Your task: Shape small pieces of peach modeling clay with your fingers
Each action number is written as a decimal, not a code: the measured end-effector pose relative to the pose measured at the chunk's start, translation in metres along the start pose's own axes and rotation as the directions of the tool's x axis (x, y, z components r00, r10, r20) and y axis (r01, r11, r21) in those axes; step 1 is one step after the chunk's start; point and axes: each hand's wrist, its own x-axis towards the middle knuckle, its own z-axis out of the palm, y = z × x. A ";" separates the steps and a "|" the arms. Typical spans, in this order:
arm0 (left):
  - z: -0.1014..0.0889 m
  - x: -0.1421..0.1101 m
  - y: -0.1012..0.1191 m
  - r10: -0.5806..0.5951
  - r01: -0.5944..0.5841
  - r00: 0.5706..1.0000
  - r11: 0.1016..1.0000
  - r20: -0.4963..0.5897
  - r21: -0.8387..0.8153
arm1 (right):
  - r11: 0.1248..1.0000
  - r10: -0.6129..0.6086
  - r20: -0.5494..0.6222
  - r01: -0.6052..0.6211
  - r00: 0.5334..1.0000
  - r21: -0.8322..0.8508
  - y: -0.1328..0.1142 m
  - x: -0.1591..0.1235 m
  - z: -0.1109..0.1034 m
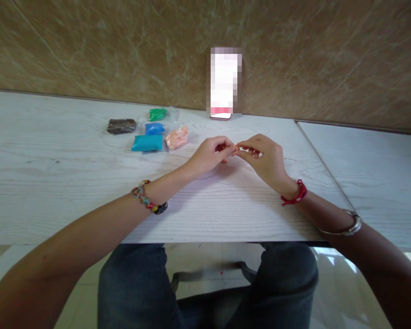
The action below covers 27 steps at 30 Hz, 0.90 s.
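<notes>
Above the white table, my left hand [216, 151] and my right hand [263, 157] meet with their fingertips together. Between them is a small peach-coloured piece of modelling clay [236, 148], pinched by both hands and mostly covered by the fingers. Left of my hands lies a clear packet of peach clay [177, 138]. Beside it are packets of teal clay [147, 143], blue clay [154, 129], green clay [158, 114] and brown clay [121, 126].
A phone [221, 84] with a blurred bright screen leans against the brown marbled wall [89, 50] behind the table. The white wood-grain table [71, 169] has a seam running diagonally on the right. My legs [137, 283] are below its front edge.
</notes>
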 end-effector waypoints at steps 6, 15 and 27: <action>-0.002 -0.001 0.000 0.018 -0.019 1.000 0.997 0.010 0.071 | 0.999 0.000 0.047 0.002 0.999 -0.032 0.002 0.000 0.003; -0.009 -0.001 -0.002 0.191 -0.120 0.971 0.908 -0.143 0.402 | 0.997 0.042 0.169 -0.030 0.985 -0.077 0.000 0.000 0.001; -0.004 -0.005 0.005 0.210 -0.164 0.977 0.867 -0.046 0.471 | 0.999 0.038 0.140 -0.038 0.989 -0.006 -0.001 -0.001 0.001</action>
